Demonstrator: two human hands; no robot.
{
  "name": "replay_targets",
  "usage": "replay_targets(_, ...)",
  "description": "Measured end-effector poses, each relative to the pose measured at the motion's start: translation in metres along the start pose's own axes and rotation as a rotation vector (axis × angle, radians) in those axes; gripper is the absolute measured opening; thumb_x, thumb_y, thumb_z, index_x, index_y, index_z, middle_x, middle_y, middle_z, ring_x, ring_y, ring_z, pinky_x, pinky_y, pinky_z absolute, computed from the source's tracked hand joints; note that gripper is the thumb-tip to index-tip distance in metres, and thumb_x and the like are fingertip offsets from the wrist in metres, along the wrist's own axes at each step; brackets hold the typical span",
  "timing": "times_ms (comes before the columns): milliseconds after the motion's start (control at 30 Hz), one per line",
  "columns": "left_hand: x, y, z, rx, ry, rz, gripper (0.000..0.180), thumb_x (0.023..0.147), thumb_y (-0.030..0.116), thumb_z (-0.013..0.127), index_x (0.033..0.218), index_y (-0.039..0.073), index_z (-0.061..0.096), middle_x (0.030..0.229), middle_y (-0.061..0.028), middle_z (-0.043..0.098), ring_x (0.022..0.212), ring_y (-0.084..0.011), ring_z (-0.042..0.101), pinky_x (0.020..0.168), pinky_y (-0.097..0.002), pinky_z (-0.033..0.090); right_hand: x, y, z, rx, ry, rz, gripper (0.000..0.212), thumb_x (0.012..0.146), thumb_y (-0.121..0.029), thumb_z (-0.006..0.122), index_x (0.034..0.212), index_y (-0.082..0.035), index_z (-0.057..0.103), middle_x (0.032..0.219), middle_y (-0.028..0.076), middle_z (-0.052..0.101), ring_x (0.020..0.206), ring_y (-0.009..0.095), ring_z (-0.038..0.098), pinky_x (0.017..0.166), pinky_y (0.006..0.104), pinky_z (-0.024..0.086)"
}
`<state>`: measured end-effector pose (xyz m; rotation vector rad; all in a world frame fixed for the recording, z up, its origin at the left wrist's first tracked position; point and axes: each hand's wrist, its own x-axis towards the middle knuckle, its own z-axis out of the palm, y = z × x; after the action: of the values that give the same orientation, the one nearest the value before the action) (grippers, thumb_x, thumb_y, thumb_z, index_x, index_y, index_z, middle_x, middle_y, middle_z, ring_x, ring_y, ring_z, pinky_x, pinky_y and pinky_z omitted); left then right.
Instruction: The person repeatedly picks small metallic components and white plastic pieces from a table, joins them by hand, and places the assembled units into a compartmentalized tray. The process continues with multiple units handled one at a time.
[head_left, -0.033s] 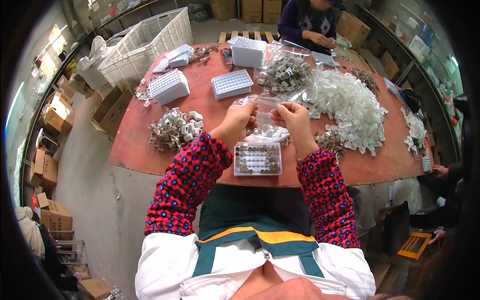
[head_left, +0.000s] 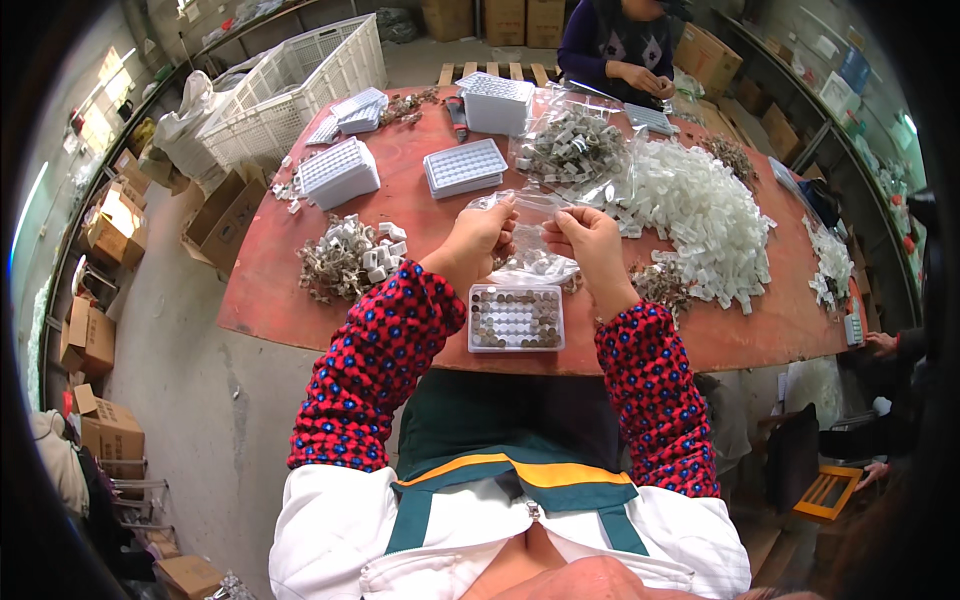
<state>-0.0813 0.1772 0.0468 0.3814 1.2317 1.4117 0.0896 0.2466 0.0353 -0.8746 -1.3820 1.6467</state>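
Between my two hands stretches a clear plastic bag [head_left: 536,204], its upper edge pinched on both sides. My left hand [head_left: 478,236] closes its fingers on the left part of the edge. Opposite it, my right hand [head_left: 585,240] grips the right part between thumb and fingers. Small pale pieces [head_left: 540,264] show in the lower part of the bag; their exact kind cannot be made out. Just below my hands, near the table edge, lies a white tray [head_left: 516,348] with small round greyish pieces standing along its sides and pale rows in its middle.
On the red table [head_left: 400,205] lie a large heap of translucent white pieces [head_left: 700,220], a bagged pile of grey-white parts [head_left: 572,148] and a brownish pile [head_left: 335,262]. Stacked white trays [head_left: 464,168] stand beyond my hands. A co-worker's hands [head_left: 645,80] are at the far side.
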Motion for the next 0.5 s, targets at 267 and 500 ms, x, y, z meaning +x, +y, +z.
replay_targets(267, -0.006, 0.006, -0.005, -0.023, -0.041, -0.094, 0.031, 0.099, 0.018, 0.044, 0.116, -0.002, 0.060, 0.099, -0.0062, 0.063, 0.076, -0.0143, 0.055, 0.073, -0.0324, 0.047, -0.020, -0.004, -0.004, 0.038, -0.042, 0.025, 0.017, 0.101, -0.015, 0.063, 0.104, 0.002, 0.066, 0.093, 0.008, 0.072, 0.080, 0.015, 0.071, 0.069, 0.0261, 0.059)
replay_targets(500, -0.062, -0.016, -0.011, -0.190, -0.335, 0.118, 0.042, 0.099, 0.000, 0.052, 0.140, -0.008, 0.046, 0.129, -0.0179, 0.060, 0.119, -0.0232, 0.061, 0.105, -0.0380, 0.050, -0.059, -0.015, 0.008, -0.340, -0.060, -0.443, 0.010, 0.097, -0.007, 0.067, 0.101, 0.001, 0.067, 0.098, 0.002, 0.064, 0.084, 0.009, 0.061, 0.074, 0.0227, 0.051)
